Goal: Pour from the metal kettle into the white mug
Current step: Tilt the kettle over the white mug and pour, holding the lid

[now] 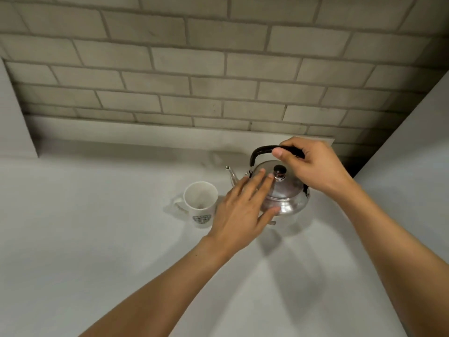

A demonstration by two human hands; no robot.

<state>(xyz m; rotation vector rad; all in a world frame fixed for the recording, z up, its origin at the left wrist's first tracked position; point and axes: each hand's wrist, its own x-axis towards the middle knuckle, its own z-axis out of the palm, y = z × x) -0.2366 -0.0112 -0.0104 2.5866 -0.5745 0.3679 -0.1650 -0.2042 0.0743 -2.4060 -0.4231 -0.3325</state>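
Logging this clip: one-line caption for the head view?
Right hand grips the metal kettle handle, left hand steadies its lid, white mug beside the spout.

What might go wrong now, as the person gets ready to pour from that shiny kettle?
The left hand lies flat against the round metal kettle; a hot kettle could burn it. The thin spout sits behind the white ceramic mug, so a tilt might miss. The lid could slip off.

Two bare forearms, sleeveless; perhaps a ring on the left hand.
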